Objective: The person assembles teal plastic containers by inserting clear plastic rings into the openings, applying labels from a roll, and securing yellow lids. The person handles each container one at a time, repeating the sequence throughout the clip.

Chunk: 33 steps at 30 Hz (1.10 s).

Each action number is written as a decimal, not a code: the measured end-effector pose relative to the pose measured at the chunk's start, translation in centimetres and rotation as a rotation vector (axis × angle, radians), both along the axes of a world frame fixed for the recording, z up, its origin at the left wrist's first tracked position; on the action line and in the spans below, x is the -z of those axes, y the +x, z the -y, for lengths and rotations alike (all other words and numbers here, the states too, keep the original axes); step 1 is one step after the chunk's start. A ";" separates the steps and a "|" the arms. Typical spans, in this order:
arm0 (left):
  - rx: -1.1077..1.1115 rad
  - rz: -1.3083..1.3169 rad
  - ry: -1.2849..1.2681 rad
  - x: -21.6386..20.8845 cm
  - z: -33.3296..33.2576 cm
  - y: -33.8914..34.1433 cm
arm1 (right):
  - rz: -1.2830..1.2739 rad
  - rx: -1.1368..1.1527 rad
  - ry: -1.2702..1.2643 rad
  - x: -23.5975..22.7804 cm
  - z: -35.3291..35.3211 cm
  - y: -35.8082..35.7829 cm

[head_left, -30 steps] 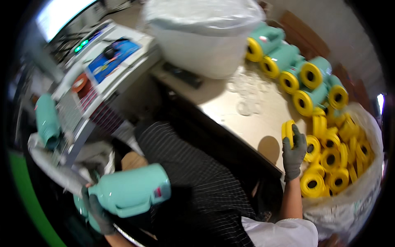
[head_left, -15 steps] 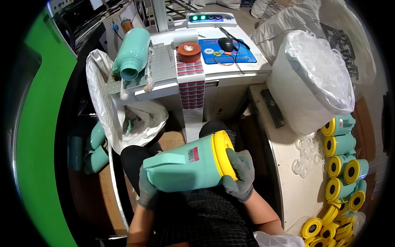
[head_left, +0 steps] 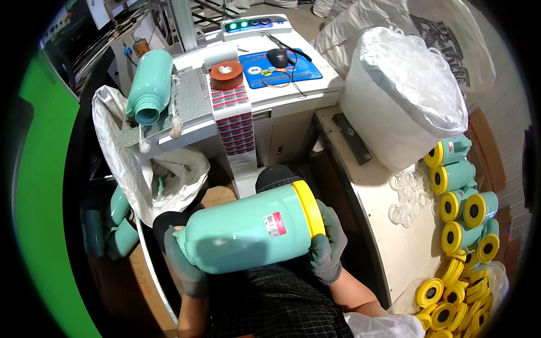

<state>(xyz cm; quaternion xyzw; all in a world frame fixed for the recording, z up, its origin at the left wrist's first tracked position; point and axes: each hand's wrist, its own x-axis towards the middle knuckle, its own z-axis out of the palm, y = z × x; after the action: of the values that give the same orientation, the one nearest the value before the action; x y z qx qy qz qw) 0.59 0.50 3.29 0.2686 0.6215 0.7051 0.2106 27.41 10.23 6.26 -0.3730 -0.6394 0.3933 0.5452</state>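
Observation:
A mint-green jug (head_left: 242, 225) lies sideways across my lap, its yellow end ring (head_left: 308, 209) toward the right. On its upward side is a small red-and-white label (head_left: 275, 224). My left hand (head_left: 186, 265), in a grey glove, is closed around the narrower left end. My right hand (head_left: 328, 248), gloved the same way, grips the yellow ring, thumb in front and fingers at the outer end. The jug's handle is out of sight.
Ahead, a white worktable carries another green jug body (head_left: 151, 87), a label strip (head_left: 235, 132) under a brown tape roll (head_left: 226, 75), and a black mouse (head_left: 277, 58). A white sack of clear rings (head_left: 389, 107) stands right, near finished jugs (head_left: 452, 177) and yellow lids (head_left: 451, 315).
Both hands have rolled the jug about its length, so the handle has gone from view and the label faces up more fully. The view has shifted to the right.

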 end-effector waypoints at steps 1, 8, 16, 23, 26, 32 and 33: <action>-0.017 0.099 0.030 -0.6 0.0 0.3 | -0.036 0.032 -0.071 -0.5 0.1 -0.4; 0.573 -0.364 0.109 -0.9 2.2 -1.4 | -0.648 -0.003 -0.833 4.6 -0.9 3.6; 0.709 -0.610 0.217 -4.6 -3.3 7.5 | -0.457 0.451 -0.371 8.7 -1.0 18.9; 0.968 -0.418 -0.007 -1.2 -3.1 8.8 | -1.284 0.203 0.173 -10.5 -11.6 34.8; 0.648 -0.732 0.097 -1.5 -0.9 5.2 | -0.928 -0.210 0.014 -7.2 -15.5 23.9; 0.044 -0.761 -0.116 0.6 3.8 -2.1 | -0.673 -0.023 -0.672 5.1 -1.9 3.5; -0.078 -0.699 -0.158 2.3 4.7 -4.5 | -0.685 -0.084 -0.654 5.4 -0.3 1.3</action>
<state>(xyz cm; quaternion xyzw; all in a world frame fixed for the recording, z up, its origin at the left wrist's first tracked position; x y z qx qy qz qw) -3.87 -4.25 0.99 0.4525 0.7185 0.5278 -0.0217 28.70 10.50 0.82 -0.3478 -0.2799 0.6959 0.5625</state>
